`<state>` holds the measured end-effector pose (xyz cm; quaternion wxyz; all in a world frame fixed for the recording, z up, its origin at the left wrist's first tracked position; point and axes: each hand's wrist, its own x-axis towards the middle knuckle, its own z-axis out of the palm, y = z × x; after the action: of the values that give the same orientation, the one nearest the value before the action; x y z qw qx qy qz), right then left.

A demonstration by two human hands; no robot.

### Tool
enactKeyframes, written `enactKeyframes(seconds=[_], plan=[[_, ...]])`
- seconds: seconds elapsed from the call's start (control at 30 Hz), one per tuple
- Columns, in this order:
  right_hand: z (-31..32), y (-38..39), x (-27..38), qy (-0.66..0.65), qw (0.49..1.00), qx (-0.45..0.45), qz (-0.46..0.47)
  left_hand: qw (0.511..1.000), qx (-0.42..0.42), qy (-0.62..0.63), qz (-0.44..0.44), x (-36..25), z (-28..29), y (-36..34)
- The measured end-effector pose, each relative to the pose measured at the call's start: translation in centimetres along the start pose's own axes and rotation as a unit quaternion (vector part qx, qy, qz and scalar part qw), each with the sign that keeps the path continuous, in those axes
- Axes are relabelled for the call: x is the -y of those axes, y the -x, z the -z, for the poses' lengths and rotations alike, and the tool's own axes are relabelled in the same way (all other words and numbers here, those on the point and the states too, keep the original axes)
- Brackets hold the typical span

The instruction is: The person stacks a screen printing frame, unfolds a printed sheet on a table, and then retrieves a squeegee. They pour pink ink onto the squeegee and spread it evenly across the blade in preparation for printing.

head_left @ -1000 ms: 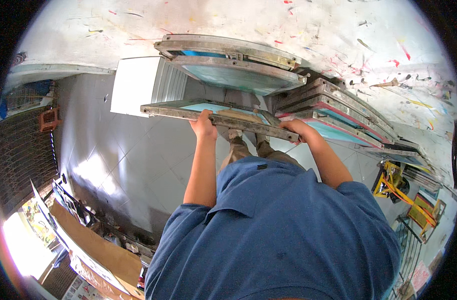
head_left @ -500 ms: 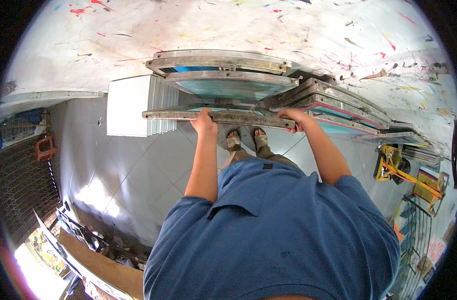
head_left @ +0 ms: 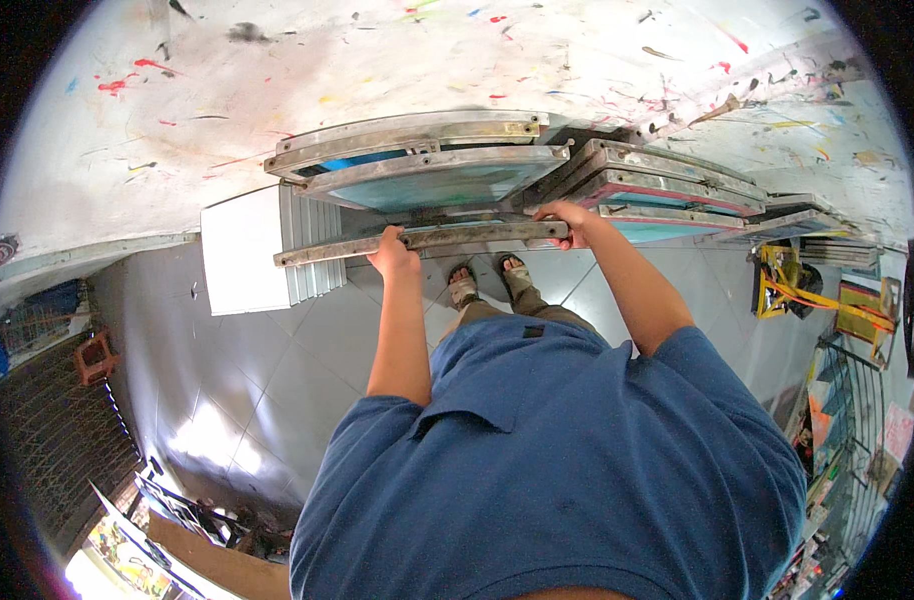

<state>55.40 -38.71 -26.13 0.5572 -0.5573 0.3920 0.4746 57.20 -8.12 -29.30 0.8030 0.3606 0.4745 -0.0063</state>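
Note:
A worn screen printing frame (head_left: 467, 236) with a grey, stained edge is held upright in front of my legs. Near the middle of its top bar, my left hand (head_left: 394, 254) grips it with the fingers over the far side. Close to its right end, my right hand (head_left: 569, 222) is closed round the same bar. Just beyond stand several more screen frames (head_left: 437, 172) leaning against the wall, their mesh pale blue-green. To the right of my right hand, another stack of frames (head_left: 667, 185) leans, some with reddish edges.
White panels (head_left: 245, 250) stand in a row left of the held frame. The paint-splashed wall (head_left: 397, 60) rises behind the frames. A brown plastic stool (head_left: 96, 357) is far left, cardboard (head_left: 212, 555) lower left. A yellow rack-like object (head_left: 777, 280) and metal rack (head_left: 857, 400) stand right.
The view has turned slightly. The held frame now slants, its left end lower in the picture, and less of its mesh shows. Both hands keep their grip.

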Motion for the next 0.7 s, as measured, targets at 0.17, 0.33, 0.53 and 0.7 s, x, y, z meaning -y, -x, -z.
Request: enactKeyframes(seconds=[0.17,0.33,0.53,0.7], plan=[[-0.3,-0.1,0.0,-0.027,0.999,-0.017,-0.014,1.0,0.026,-0.005,-0.003,0.3,0.4,-0.9],[0.5,-1.2,-0.7,-0.069,0.997,0.003,-0.023,1.0,0.024,0.002,0.011,1.0,0.5,-1.7],[-0.1,-0.8,-0.9,-0.066,0.997,-0.038,-0.004,0.999,0.034,0.0,0.004,1.5,0.8,-1.6],[1.1,-2.5,-1.3,-0.117,0.993,-0.014,-0.028,0.999,0.005,-0.046,0.009,0.8,-0.5,0.0]])
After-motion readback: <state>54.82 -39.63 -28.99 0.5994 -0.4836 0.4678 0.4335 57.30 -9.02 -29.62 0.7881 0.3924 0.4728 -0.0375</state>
